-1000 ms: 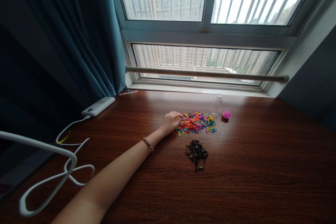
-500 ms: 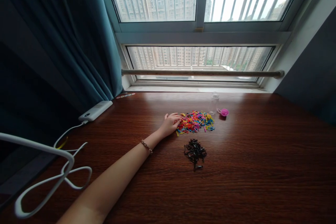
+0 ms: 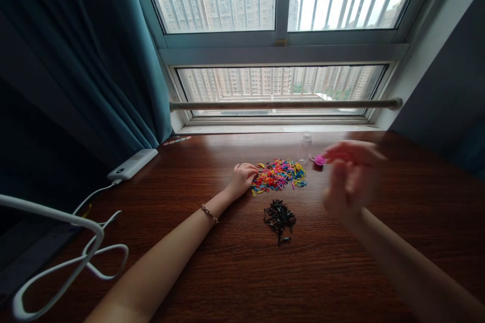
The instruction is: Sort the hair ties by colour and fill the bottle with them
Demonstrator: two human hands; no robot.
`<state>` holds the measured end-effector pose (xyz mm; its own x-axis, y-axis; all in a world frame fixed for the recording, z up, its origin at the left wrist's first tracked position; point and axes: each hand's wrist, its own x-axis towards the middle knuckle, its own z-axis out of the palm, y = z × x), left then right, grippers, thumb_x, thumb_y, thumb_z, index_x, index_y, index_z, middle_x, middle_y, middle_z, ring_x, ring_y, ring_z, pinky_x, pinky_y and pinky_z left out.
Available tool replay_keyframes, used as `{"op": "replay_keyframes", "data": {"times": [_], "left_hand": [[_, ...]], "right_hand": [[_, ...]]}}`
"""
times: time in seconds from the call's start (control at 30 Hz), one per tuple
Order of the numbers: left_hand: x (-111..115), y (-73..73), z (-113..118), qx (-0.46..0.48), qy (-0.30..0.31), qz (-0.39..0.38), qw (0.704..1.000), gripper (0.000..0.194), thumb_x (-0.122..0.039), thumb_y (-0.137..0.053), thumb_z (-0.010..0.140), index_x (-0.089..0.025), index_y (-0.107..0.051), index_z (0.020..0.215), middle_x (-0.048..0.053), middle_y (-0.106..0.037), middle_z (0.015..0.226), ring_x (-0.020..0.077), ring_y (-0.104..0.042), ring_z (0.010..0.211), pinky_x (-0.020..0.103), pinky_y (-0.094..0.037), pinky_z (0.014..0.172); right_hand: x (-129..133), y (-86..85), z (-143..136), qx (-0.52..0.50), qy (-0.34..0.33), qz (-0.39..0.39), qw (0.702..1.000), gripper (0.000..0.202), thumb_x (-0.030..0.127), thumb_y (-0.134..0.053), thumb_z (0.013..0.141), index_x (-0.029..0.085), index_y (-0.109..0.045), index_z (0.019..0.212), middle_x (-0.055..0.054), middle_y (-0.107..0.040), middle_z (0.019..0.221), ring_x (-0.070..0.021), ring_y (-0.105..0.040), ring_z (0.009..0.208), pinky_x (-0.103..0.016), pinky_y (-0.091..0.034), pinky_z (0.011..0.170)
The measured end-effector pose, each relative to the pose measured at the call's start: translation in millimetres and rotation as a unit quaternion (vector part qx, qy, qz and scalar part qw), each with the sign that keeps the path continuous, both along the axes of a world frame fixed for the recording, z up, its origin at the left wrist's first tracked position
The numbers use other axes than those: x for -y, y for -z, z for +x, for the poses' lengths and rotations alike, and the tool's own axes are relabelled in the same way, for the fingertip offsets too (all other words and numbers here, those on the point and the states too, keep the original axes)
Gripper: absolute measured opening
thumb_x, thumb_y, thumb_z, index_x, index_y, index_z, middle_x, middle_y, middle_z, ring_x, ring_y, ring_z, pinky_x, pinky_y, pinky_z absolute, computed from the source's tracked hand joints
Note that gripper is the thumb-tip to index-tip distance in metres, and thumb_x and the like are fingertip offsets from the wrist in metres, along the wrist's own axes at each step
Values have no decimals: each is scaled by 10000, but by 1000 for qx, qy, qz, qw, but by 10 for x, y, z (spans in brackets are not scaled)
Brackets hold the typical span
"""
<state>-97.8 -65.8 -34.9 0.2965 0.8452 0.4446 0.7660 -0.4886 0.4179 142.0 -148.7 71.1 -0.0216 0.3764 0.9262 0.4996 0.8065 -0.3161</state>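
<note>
A pile of small multicoloured rubber bands [image 3: 280,172] lies on the wooden surface. At its left edge rests my left hand [image 3: 243,178], fingers lying loosely on the outermost bands, with nothing visibly gripped. Motion smears my right hand [image 3: 352,176], raised in the air to the right of the pile; what its fingers hold, if anything, does not show. Just beyond its fingertips in the picture is a small pink lid [image 3: 320,160] with a loop. A heap of black bands [image 3: 279,218] sits nearer to me, below the coloured pile.
Behind the coloured pile stands a clear jar [image 3: 305,147]. A white power strip [image 3: 132,165] lies by the blue curtain [image 3: 125,60], its white cable [image 3: 99,234] looping at the left. A metal rail [image 3: 284,105] crosses the window at the back.
My right hand has come into view from the right, moving fast. My left hand stays at the coloured pile's edge. The whole view has shifted slightly.
</note>
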Motion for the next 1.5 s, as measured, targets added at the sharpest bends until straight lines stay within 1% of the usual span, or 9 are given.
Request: {"op": "replay_keyframes", "data": {"times": [0.23,0.33,0.57,0.73,0.87,1.03,1.17,1.33,1.5], "left_hand": [[-17,2,-56,45,-29,54,997,46,-142,-590,707,-171,-623,722,40,-639,785,181,-574,791,321,-455,758],[-15,4,-71,64,-52,54,995,29,-158,-589,711,-171,-611,725,31,-631,748,174,-580,735,299,-465,702],[129,-62,77,103,49,87,990,139,-207,-537,792,-183,-604,911,42,-648,835,164,-585,805,318,-453,779],[338,-97,293,6,222,114,968,145,-241,-489,833,-197,-610,901,30,-652,869,136,-573,853,334,-390,905],[444,-152,343,-89,283,109,949,235,-291,-431,861,-206,-582,1019,46,-645,955,142,-556,945,343,-337,963],[462,-243,351,-164,227,47,959,530,-430,-401,846,-225,-295,1323,65,-474,1272,221,-285,1262,449,-129,1064],[407,-185,360,-174,159,-19,972,607,-484,-345,849,-233,-156,1369,69,-408,1328,242,-165,1308,533,-5,1047],[343,-90,331,-126,61,-26,990,552,-488,-296,864,-215,-233,1339,99,-378,1341,237,-217,1287,550,-83,1030],[282,-39,291,-64,-12,1,998,438,-415,-347,869,-186,-382,1241,123,-493,1217,246,-353,1197,552,-187,992]], "right_hand": [[-700,901,-113,112,22,-156,981,139,199,-448,821,163,-574,870,-61,-594,774,-191,-552,746,-319,-436,697],[-808,1103,-36,90,45,-199,975,156,199,-447,812,163,-571,900,-66,-618,808,-196,-562,760,-311,-428,709],[-829,1113,-16,139,-2,-273,952,231,169,-403,836,197,-580,982,-28,-657,729,-202,-559,820,-313,-416,768],[-841,1110,-52,143,-53,-247,957,366,172,-394,851,223,-459,1207,-31,-662,942,-196,-513,934,-342,-397,853],[-855,1131,-13,94,6,-261,961,297,179,-386,849,184,-519,1114,-48,-660,864,-200,-532,895,-336,-404,834],[-870,1157,18,126,39,-292,947,224,175,-389,843,175,-581,957,-44,-640,760,-194,-557,828,-300,-412,787],[-858,1149,6,153,71,-307,937,220,189,-397,844,178,-595,940,-55,-623,786,-183,-563,811,-278,-409,771],[-839,1145,17,148,128,-321,927,197,204,-438,824,173,-606,923,-60,-603,770,-176,-556,725,-273,-414,702],[-829,1129,12,190,59,-267,943,187,185,-531,770,206,-615,936,-42,-638,815,-209,-515,831,-318,-407,753]]}}
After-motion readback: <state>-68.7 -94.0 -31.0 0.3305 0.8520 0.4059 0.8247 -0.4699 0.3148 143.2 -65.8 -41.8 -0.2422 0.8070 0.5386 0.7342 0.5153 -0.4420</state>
